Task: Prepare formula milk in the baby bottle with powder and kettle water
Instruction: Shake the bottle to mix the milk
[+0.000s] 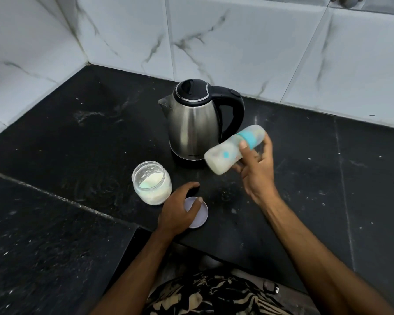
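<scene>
My right hand (256, 169) grips a baby bottle (228, 153) with a blue collar and a clear cap. The bottle is tilted almost sideways in the air, base toward the lower left, with milky liquid inside. It hangs just right of the steel kettle (192, 121), whose black lid is closed and whose handle faces right. An open glass jar of white powder (151, 183) stands left of the kettle's base. My left hand (180, 208) rests on the jar's pale lilac lid (199, 215), which lies flat on the counter, fingers curled over its left side.
The black stone counter (77, 142) runs into a corner of white marble-look tiles (237, 42). Its front edge steps back near my body, where patterned clothing (214, 294) shows. White powder specks dot the counter surface.
</scene>
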`<state>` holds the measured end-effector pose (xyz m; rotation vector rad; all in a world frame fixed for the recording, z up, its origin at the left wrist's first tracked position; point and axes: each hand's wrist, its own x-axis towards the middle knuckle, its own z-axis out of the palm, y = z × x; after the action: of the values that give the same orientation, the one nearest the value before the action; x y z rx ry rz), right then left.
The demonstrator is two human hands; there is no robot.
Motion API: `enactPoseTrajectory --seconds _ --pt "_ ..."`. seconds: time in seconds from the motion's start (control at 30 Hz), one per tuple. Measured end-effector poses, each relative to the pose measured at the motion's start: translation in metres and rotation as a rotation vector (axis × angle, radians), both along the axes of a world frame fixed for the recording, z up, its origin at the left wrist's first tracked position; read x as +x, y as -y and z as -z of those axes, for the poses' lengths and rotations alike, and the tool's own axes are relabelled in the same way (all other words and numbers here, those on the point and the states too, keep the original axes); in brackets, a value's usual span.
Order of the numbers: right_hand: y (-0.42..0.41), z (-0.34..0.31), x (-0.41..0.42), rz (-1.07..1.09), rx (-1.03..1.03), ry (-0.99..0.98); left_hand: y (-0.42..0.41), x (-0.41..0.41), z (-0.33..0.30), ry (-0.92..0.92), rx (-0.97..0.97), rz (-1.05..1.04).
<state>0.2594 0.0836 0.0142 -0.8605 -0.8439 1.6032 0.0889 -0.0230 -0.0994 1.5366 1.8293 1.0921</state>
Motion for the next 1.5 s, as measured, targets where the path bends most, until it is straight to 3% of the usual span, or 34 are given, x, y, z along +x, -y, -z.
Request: enactPoseTrajectory --seconds 0.07,0.2,0.4,0.6,0.8,0.87,1.0,1.2,1.27,1.4,1.5 --pt "0.005 0.007 -0.003 -0.033 0.003 0.018 0.000 -0.001 0.001 -0.003 -0.005 -0.005" --pt "0.031 0.020 -0.007 -0.359 0.121 0.245 0.001 0.001 -0.002 0.068 0.003 0.012" --pt "0.004 0.006 -0.004 0.060 -0.016 0.004 -0.001 -0.001 0.002 0.003 -0.010 0.004" --pt "0.037 0.021 -0.007 -0.379 0.116 0.271 -0.002 -0.002 0.005 0.109 -0.049 0.015" --pt "-0.005 0.002 0.000 0.097 -0.031 -0.057 -0.001 -0.001 0.002 0.009 -0.018 0.005" --pt "0.001 0.004 -0.003 0.060 -0.037 -0.038 -0.002 -0.001 0.003 0.002 -0.020 0.004" --pt "0.032 0.018 -0.009 -0.332 0.075 0.237 0.000 -0.003 0.008 0.082 -0.051 0.024" --pt "0.000 0.005 -0.005 0.097 -0.056 -0.045 -0.001 -0.003 0.006 0.012 -0.023 0.009" --pt "0.012 0.007 -0.007 0.007 -0.032 0.014 -0.001 -0.003 0.004 0.001 -0.015 -0.001" --pt "0.039 0.015 -0.008 -0.375 0.149 0.285 -0.002 0.000 -0.001 0.104 -0.030 0.043" --pt "0.021 0.007 -0.006 -0.147 0.082 0.135 -0.001 -0.002 0.005 0.044 0.005 0.018"
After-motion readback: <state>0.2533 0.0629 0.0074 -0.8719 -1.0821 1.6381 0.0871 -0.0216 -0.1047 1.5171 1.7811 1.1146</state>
